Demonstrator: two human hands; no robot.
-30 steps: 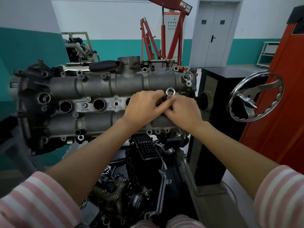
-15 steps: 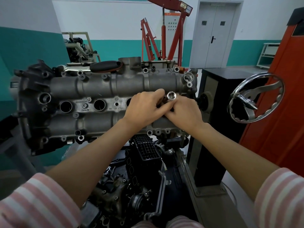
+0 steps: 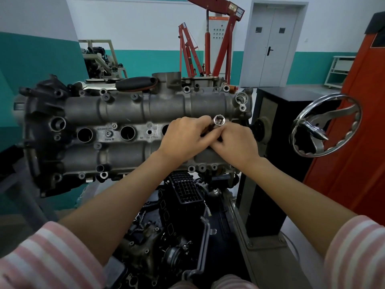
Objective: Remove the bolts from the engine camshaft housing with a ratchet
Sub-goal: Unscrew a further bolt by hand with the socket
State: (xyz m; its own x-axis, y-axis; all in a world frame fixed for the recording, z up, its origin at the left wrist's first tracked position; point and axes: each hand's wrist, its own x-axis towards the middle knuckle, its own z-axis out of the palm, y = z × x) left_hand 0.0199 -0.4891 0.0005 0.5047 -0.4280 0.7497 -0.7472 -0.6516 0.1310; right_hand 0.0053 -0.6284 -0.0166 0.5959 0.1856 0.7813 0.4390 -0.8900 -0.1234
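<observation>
VW roundel cast on camshaft housing [image 3: 125, 113], other castings illegible

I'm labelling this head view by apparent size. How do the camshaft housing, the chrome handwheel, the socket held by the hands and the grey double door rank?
1. camshaft housing
2. grey double door, though it is far off, so its true size is understated
3. chrome handwheel
4. socket

The left hand [image 3: 185, 138] and right hand [image 3: 235, 144] cover most of the chrome socket tool [image 3: 219, 122]; only its open end shows. They also hide part of the grey cast-aluminium camshaft housing [image 3: 125, 109], whose embossed lettering is too small to read.
</observation>
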